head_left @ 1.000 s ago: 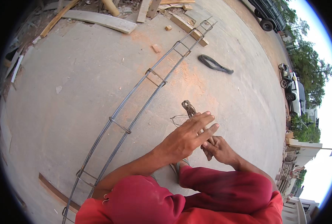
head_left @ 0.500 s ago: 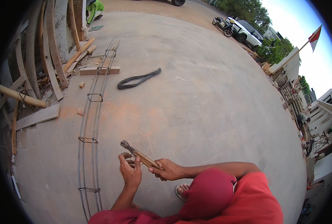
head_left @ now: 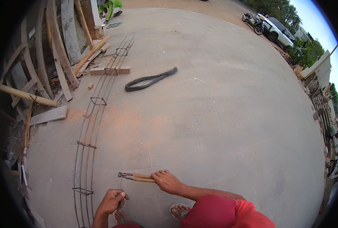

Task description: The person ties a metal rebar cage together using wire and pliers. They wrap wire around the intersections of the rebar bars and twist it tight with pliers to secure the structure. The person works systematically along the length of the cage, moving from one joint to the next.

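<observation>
Left hand (head_left: 111, 201) moved lower, away from pincers (head_left: 133, 176); its fingers pinch thin wire (head_left: 121, 184). Right hand (head_left: 166, 181): fingers wrapped round pincers' rear.

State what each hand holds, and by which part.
The right hand grips dark metal pincers by the ends of their tan handles; the left hand apparently pinches thin grey wire partway along.
</observation>
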